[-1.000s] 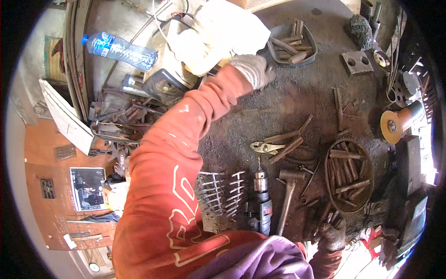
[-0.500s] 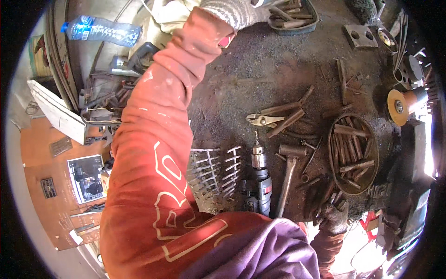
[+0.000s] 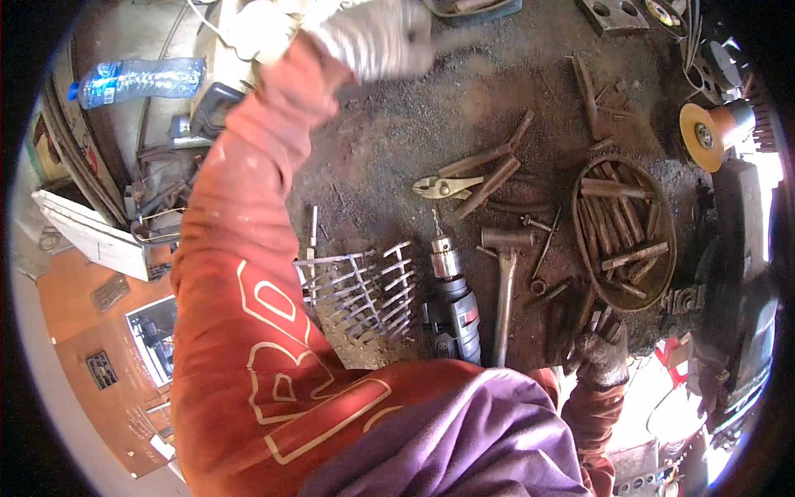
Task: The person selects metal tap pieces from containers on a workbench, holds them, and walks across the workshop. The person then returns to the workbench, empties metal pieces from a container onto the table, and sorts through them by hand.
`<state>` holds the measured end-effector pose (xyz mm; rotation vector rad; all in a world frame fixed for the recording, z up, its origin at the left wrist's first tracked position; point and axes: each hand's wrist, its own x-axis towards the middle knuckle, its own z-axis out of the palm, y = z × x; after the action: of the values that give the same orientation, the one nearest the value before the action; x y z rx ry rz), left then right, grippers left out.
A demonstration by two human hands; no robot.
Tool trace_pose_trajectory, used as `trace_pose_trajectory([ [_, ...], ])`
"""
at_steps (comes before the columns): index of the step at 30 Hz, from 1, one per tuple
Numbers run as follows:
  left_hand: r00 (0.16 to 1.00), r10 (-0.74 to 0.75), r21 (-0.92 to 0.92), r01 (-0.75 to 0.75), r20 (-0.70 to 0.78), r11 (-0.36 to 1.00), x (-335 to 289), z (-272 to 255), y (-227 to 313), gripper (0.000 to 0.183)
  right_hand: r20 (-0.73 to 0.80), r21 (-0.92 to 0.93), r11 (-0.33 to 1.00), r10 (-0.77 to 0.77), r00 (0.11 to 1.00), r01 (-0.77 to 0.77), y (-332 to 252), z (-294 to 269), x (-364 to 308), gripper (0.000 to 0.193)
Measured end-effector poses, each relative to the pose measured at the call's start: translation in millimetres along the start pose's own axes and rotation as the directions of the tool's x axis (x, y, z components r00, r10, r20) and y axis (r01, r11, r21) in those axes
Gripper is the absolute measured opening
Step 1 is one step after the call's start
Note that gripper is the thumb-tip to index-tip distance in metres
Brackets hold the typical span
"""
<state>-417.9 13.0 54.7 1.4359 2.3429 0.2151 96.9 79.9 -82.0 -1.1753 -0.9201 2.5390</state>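
Observation:
My left hand (image 3: pixel 377 40), in a pale striped knit glove, is stretched out over the far edge of the dirty workbench. It is smeared by motion, so its fingers cannot be made out. Just beyond it sits a dark tray (image 3: pixel 489 12) with metal pieces in it. At the lower right my right hand (image 3: pixel 602 363), in a dark dusty glove, is closed round short metal bars (image 3: pixel 609 325) whose ends stick out. Close by that hand stands an oval pan (image 3: pixel 582 263) full of short metal rods (image 3: pixel 611 217).
Mid-bench lie pliers (image 3: pixel 447 187), a power drill (image 3: pixel 454 319), a hammer (image 3: pixel 504 306) and loose rods. Welded metal racks (image 3: pixel 360 286) are near my left sleeve. A grinder with a yellow disc (image 3: pixel 702 134) stands at the right; a plastic bottle (image 3: pixel 145 81) lies far left.
My left hand has moved away from the dark tray, toward the left and nearer. The whole view has shifted, with bench things appearing further left and up. My right hand stays by the oval pan.

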Motion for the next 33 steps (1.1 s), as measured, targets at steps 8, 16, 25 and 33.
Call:
trace_pose_trajectory([
  [8, 0.963, 0.098, 0.245, -0.161, 0.251, 0.956, -2.0, 23.3, 83.2, 0.068, 0.019, -0.101, 0.992, 0.083, 0.996, -0.081, -10.5, 5.3, -0.7, 0.062],
  [16, 0.957, -0.059, 0.145, 0.018, 0.283, 0.989, -55.9, 91.8, 77.9, 0.044, 0.013, -0.017, 0.988, 0.153, 0.988, -0.153, -18.8, 13.0, -1.7, 0.047],
  [25, 0.988, -0.095, 0.082, 0.085, 0.125, 0.993, -25.4, 66.4, 67.2, 0.033, 0.012, 0.015, 0.995, 0.098, 0.995, -0.098, -18.5, 16.9, 3.3, 0.056],
  [33, 0.937, -0.233, 0.373, 0.320, -0.260, 0.871, 65.3, -48.3, 105.9, 0.044, 0.087, -0.018, 0.991, 0.136, 0.987, -0.135, -20.1, 11.4, 2.4, 0.034],
])
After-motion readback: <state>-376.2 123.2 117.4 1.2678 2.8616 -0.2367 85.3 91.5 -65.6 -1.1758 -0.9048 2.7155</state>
